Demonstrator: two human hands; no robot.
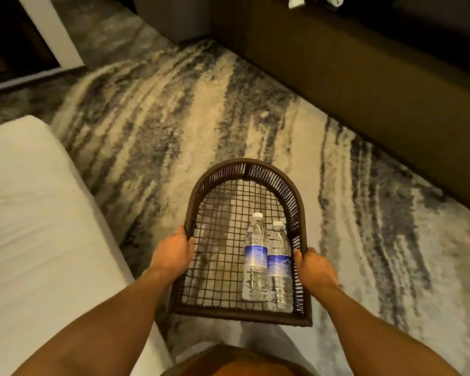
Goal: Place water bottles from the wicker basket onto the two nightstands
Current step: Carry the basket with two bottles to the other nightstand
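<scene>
Head view: left hand (174,252) and right hand (314,270) grip arched wicker basket (277,172), seemingly plastic bottles (255,256) inside

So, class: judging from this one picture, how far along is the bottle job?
Done: nothing visibly placed; no nightstand is in view. In hand: the left hand and right hand grip the basket by its sides over the carpet, with two bottles lying inside. Left: setting both bottles on the nightstands.

Wicker basket (293,196) (open weave) carries two bottles (255,256).
</scene>
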